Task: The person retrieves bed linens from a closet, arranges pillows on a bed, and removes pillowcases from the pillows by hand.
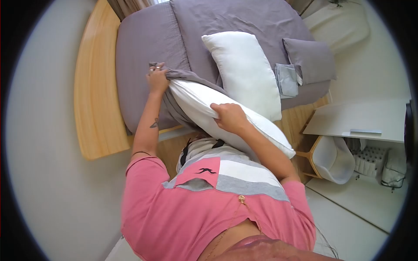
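My left hand (158, 79) is closed on the grey pillowcase (191, 76), gripping it at a gathered corner above the bed. A white pillow (204, 102) sits partly inside that case, its far end covered by grey cloth and its near end bare. With my right hand (230, 117) I grip the bare white pillow at its middle, fingers pressed into the fabric. Part of the grey case hangs down along the pillow's left side, close to my body. A second white pillow (248, 71), without a cover, lies on the bed just beyond.
The bed (148, 48) has grey bedding and a wooden headboard (93, 87) at left. A grey-covered pillow (311, 61) and folded light-grey cloth (286, 80) lie at right. Nearby stand a white chair (333, 161) with wooden legs and a white cabinet with an open door (355, 119).
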`<state>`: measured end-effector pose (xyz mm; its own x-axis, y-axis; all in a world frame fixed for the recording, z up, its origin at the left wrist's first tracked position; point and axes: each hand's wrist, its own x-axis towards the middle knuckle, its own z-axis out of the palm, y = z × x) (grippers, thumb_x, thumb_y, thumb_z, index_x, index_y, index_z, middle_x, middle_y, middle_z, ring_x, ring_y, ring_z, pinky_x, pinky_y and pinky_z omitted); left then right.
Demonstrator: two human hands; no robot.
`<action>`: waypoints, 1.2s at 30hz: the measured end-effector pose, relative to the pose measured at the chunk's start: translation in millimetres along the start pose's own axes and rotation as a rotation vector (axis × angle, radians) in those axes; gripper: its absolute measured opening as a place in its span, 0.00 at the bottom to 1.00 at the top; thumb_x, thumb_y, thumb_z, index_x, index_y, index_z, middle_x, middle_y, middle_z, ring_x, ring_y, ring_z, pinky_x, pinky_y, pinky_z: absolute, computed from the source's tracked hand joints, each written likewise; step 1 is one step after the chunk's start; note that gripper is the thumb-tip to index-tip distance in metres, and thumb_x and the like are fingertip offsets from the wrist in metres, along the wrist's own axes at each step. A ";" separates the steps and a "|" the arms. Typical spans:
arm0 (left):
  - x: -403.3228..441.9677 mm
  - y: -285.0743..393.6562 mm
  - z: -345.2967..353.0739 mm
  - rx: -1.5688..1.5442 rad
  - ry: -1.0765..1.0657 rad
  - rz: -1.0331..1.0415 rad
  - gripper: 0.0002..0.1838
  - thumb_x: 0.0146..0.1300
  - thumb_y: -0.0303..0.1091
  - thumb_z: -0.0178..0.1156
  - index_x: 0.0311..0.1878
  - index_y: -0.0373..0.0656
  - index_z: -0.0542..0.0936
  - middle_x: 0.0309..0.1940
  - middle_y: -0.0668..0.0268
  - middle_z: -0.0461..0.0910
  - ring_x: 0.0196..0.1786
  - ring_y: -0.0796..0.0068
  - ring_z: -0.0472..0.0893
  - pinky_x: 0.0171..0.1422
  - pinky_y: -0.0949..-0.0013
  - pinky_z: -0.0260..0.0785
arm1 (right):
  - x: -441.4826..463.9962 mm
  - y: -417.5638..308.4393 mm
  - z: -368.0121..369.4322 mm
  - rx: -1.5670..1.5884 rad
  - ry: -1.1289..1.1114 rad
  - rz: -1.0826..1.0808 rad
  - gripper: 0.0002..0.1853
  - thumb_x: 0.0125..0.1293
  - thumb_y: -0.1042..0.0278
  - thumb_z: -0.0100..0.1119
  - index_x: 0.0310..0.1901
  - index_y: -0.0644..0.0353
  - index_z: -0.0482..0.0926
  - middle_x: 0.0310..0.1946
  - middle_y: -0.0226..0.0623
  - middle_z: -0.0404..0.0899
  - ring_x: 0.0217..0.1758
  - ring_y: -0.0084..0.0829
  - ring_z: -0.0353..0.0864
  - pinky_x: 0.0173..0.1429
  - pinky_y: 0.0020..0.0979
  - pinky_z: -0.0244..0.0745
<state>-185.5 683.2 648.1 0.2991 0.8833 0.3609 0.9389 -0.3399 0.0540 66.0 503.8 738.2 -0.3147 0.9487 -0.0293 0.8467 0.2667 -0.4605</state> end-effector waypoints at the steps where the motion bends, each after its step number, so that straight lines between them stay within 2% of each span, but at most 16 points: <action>1: -1.5 -22.7 10.1 0.011 0.000 -0.005 0.14 0.46 0.32 0.58 0.40 0.53 0.82 0.53 0.61 0.73 0.48 0.50 0.75 0.48 0.53 0.68 | 0.9 -7.9 -11.9 0.066 0.001 -0.044 0.12 0.46 0.70 0.58 0.35 0.57 0.74 0.23 0.45 0.76 0.30 0.46 0.77 0.36 0.44 0.71; 3: -11.5 -59.5 36.8 -0.269 -0.042 -0.406 0.13 0.50 0.36 0.56 0.40 0.49 0.82 0.42 0.57 0.79 0.43 0.51 0.77 0.44 0.56 0.69 | -13.0 -11.5 -38.8 0.106 0.027 0.011 0.11 0.45 0.69 0.60 0.33 0.57 0.74 0.22 0.45 0.76 0.30 0.47 0.76 0.35 0.44 0.69; 5: -33.5 -74.7 23.1 -0.264 -0.148 -0.523 0.13 0.53 0.40 0.53 0.37 0.45 0.81 0.32 0.54 0.80 0.39 0.50 0.78 0.42 0.56 0.69 | -27.4 -5.2 -66.7 0.247 0.131 0.050 0.10 0.44 0.70 0.63 0.29 0.59 0.73 0.24 0.45 0.76 0.30 0.49 0.75 0.33 0.41 0.68; 8: -71.8 -90.1 27.0 -0.474 0.002 -0.709 0.15 0.55 0.43 0.53 0.35 0.43 0.81 0.34 0.52 0.79 0.40 0.49 0.77 0.41 0.55 0.69 | -43.5 3.7 -110.4 0.477 0.316 0.224 0.11 0.46 0.79 0.65 0.33 0.68 0.76 0.20 0.36 0.75 0.26 0.17 0.69 0.33 0.24 0.66; 9: -78.7 -93.4 17.6 -0.428 -0.128 -0.745 0.15 0.55 0.44 0.52 0.35 0.43 0.81 0.35 0.52 0.79 0.41 0.48 0.77 0.42 0.55 0.69 | -43.6 11.8 -117.5 0.542 0.357 0.272 0.10 0.47 0.80 0.64 0.33 0.69 0.75 0.22 0.31 0.76 0.28 0.16 0.68 0.34 0.24 0.66; 16: -152.6 -159.0 46.7 -0.034 -0.401 -0.855 0.15 0.57 0.38 0.47 0.41 0.43 0.79 0.37 0.49 0.78 0.44 0.50 0.78 0.46 0.52 0.69 | -16.9 63.6 -149.5 0.653 0.569 0.404 0.11 0.50 0.70 0.63 0.36 0.63 0.79 0.26 0.28 0.77 0.29 0.18 0.71 0.36 0.23 0.68; 18: -207.8 -201.8 54.0 -0.044 -0.714 -0.868 0.17 0.57 0.37 0.47 0.48 0.45 0.77 0.40 0.48 0.78 0.45 0.49 0.77 0.46 0.53 0.69 | -12.5 95.3 -159.2 0.674 0.629 0.476 0.12 0.51 0.69 0.63 0.37 0.63 0.79 0.27 0.29 0.77 0.29 0.19 0.72 0.37 0.24 0.68; 19: -228.3 -196.2 36.7 -0.045 -0.695 -0.952 0.15 0.55 0.35 0.50 0.39 0.36 0.80 0.36 0.50 0.80 0.40 0.52 0.80 0.41 0.53 0.69 | -12.3 113.8 -160.9 0.696 0.680 0.567 0.13 0.51 0.68 0.63 0.38 0.63 0.79 0.29 0.29 0.78 0.30 0.20 0.73 0.38 0.25 0.69; 21: -294.1 -239.2 67.2 -0.121 -0.727 -0.773 0.16 0.54 0.30 0.48 0.44 0.32 0.76 0.38 0.45 0.78 0.41 0.54 0.79 0.42 0.57 0.69 | -1.5 172.0 -149.4 0.546 0.751 0.510 0.16 0.53 0.62 0.62 0.39 0.63 0.78 0.31 0.36 0.80 0.33 0.28 0.77 0.41 0.29 0.70; 23: -279.2 -221.3 64.5 -0.191 -1.191 -0.944 0.15 0.44 0.30 0.52 0.34 0.32 0.79 0.28 0.49 0.79 0.34 0.58 0.80 0.38 0.58 0.70 | 15.5 235.4 -122.0 0.179 0.809 0.607 0.19 0.53 0.55 0.61 0.40 0.63 0.77 0.36 0.43 0.79 0.39 0.39 0.78 0.45 0.34 0.70; 25: -240.8 -167.1 7.5 -0.373 -1.003 -0.608 0.18 0.41 0.32 0.51 0.35 0.30 0.78 0.28 0.46 0.79 0.35 0.54 0.80 0.40 0.57 0.69 | 31.0 247.2 -80.1 -0.266 0.928 0.587 0.25 0.52 0.50 0.61 0.44 0.61 0.74 0.43 0.44 0.76 0.51 0.43 0.73 0.55 0.39 0.64; 26: -216.8 -147.6 0.9 -0.458 -1.014 -0.531 0.19 0.40 0.32 0.52 0.36 0.31 0.77 0.28 0.46 0.78 0.36 0.52 0.80 0.41 0.57 0.69 | 37.1 236.7 -55.2 -0.134 0.839 0.762 0.30 0.52 0.46 0.59 0.51 0.59 0.70 0.51 0.43 0.72 0.58 0.42 0.67 0.60 0.45 0.60; 29: -126.6 -53.6 -34.7 -0.521 -0.993 -0.235 0.19 0.41 0.33 0.54 0.38 0.32 0.77 0.29 0.47 0.78 0.35 0.51 0.78 0.43 0.61 0.68 | 35.9 166.7 -3.7 -0.032 0.050 0.972 0.44 0.48 0.34 0.56 0.66 0.43 0.55 0.68 0.41 0.48 0.72 0.46 0.42 0.65 0.66 0.36; 31: -66.6 23.4 -67.0 -0.691 -1.030 0.007 0.19 0.42 0.32 0.56 0.40 0.33 0.76 0.30 0.50 0.79 0.35 0.54 0.77 0.44 0.64 0.68 | 27.9 179.6 42.3 -0.291 0.430 0.781 0.44 0.47 0.36 0.58 0.66 0.40 0.55 0.69 0.41 0.46 0.72 0.47 0.39 0.66 0.65 0.33; 34: -6.4 125.8 -123.9 -0.877 -1.155 0.317 0.20 0.41 0.31 0.60 0.41 0.34 0.75 0.31 0.54 0.79 0.35 0.62 0.77 0.45 0.67 0.67 | 14.6 169.5 12.8 -0.006 0.323 0.862 0.45 0.43 0.46 0.66 0.64 0.46 0.59 0.68 0.44 0.46 0.71 0.45 0.44 0.68 0.58 0.37; 36: 13.9 170.9 -137.2 -0.922 -1.309 0.551 0.21 0.41 0.30 0.62 0.42 0.34 0.75 0.32 0.56 0.79 0.36 0.66 0.77 0.45 0.68 0.67 | -14.3 181.5 0.0 0.527 0.274 0.240 0.50 0.39 0.53 0.71 0.65 0.54 0.55 0.66 0.46 0.53 0.69 0.41 0.52 0.70 0.34 0.47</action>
<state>-44.2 593.1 790.1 0.9063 0.0993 -0.4107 0.4199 -0.3201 0.8493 224.2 538.7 655.0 0.0378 0.9992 0.0096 0.5335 -0.0121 -0.8457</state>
